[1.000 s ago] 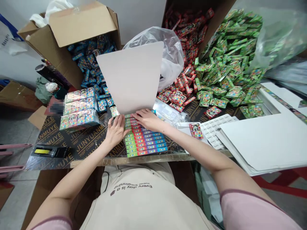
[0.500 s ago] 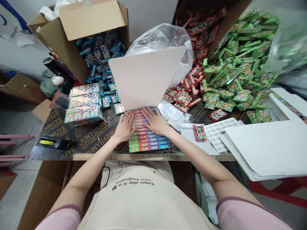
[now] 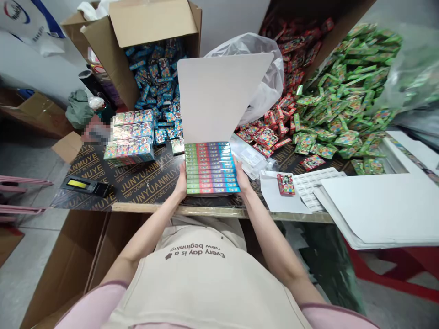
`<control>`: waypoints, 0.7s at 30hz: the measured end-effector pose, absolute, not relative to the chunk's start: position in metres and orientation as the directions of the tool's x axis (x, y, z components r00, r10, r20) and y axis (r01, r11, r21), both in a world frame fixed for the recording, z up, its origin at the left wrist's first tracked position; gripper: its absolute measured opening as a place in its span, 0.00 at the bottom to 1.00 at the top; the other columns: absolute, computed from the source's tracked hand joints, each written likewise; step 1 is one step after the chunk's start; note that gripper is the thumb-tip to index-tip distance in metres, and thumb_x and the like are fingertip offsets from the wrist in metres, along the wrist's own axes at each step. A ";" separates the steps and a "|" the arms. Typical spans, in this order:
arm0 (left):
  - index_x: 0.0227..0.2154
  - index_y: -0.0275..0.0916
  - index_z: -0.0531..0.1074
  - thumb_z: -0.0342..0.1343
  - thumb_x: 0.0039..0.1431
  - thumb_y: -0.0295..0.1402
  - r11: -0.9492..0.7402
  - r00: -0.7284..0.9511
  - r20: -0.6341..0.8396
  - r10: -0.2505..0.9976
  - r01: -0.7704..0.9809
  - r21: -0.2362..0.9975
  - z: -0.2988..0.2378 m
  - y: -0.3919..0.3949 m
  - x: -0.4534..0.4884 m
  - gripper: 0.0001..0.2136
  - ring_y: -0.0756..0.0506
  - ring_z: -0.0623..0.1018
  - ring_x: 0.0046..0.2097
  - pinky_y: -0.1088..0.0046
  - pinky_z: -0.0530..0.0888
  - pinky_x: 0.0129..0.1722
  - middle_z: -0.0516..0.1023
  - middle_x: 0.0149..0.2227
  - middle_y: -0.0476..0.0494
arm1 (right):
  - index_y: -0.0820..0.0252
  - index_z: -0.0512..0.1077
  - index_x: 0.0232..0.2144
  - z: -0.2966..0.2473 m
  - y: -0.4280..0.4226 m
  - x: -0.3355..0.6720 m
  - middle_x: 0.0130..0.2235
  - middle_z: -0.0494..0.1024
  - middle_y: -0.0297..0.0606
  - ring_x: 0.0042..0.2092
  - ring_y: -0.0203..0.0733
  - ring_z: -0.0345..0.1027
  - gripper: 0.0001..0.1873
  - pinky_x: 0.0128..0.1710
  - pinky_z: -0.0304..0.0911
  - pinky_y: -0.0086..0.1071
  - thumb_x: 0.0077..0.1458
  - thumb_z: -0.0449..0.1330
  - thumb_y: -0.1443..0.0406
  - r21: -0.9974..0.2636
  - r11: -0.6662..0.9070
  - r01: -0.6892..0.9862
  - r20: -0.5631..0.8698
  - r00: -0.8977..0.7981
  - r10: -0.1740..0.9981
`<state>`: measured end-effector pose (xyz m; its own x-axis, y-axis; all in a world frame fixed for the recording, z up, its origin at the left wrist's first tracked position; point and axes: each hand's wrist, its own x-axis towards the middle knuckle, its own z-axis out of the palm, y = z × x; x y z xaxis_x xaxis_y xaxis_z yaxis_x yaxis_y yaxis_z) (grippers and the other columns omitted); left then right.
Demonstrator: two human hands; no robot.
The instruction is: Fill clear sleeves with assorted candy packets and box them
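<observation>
Gripping the block of small boxes (image 3: 211,171) at the near middle of the desk (image 3: 151,187), setting the left hand (image 3: 181,183) on its 9 o'clock side and the right hand (image 3: 242,180) on its 3 o'clock side. Pressing the fingers of both hands against opposite sides, opening only to the block's width; not seeing the fingertips clearly.

Looking well along on this block: showing green, red, purple and blue columns in even rows. Having a white card (image 3: 219,96) standing at 12 o'clock. Probably counting the stacked packs (image 3: 128,148) between 9 and 10 as done. Leaving plenty loose: blue boxes (image 3: 154,73) at 11, red boxes (image 3: 267,135) between 1 and 2, green boxes (image 3: 346,100) at 2.

Versus half a second ago: no longer laying palms on top, now clasping from the sides, exposing all rows. Showing more gap to the desk's 6 o'clock edge too; not being able to tell sliding from lifting.
</observation>
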<state>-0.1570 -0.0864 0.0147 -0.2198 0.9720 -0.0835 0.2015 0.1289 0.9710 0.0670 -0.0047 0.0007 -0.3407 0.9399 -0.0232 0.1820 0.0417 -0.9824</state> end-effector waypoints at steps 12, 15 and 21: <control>0.66 0.30 0.40 -0.07 0.54 0.33 -0.153 -0.219 0.241 0.946 0.353 0.923 0.163 0.033 -0.237 0.43 0.40 0.57 0.66 0.50 0.59 0.56 0.61 0.63 0.33 | 0.50 0.70 0.52 0.048 0.002 0.111 0.50 0.76 0.45 0.47 0.48 0.73 0.49 0.43 0.69 0.41 0.51 0.27 0.32 -0.998 0.039 0.054 0.041 0.054 0.998; 0.60 0.21 0.57 -0.04 0.55 0.42 -0.255 0.141 0.215 0.966 0.420 0.871 0.199 0.022 -0.227 0.50 0.34 0.69 0.58 0.41 0.59 0.52 0.75 0.46 0.36 | 0.57 0.78 0.32 0.069 -0.023 0.119 0.30 0.78 0.46 0.28 0.44 0.71 0.54 0.26 0.66 0.36 0.45 0.27 0.28 -0.997 -0.071 -0.001 -0.070 -0.055 0.996; 0.54 0.44 0.71 0.55 0.47 0.62 -0.407 0.401 0.124 0.908 0.773 0.487 0.144 -0.103 -0.176 0.36 0.29 0.61 0.64 0.39 0.44 0.65 0.67 0.61 0.40 | 0.59 0.71 0.16 0.061 -0.086 0.126 0.17 0.68 0.37 0.19 0.37 0.59 0.39 0.18 0.55 0.32 0.41 0.51 0.30 -0.955 -0.279 0.096 -0.295 -0.358 0.886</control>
<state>-0.1762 -0.1028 0.1435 0.4006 0.9079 0.1236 0.7726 -0.4072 0.4871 0.1263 -0.0863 0.0607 -0.3575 0.8861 -0.2949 0.0963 -0.2791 -0.9554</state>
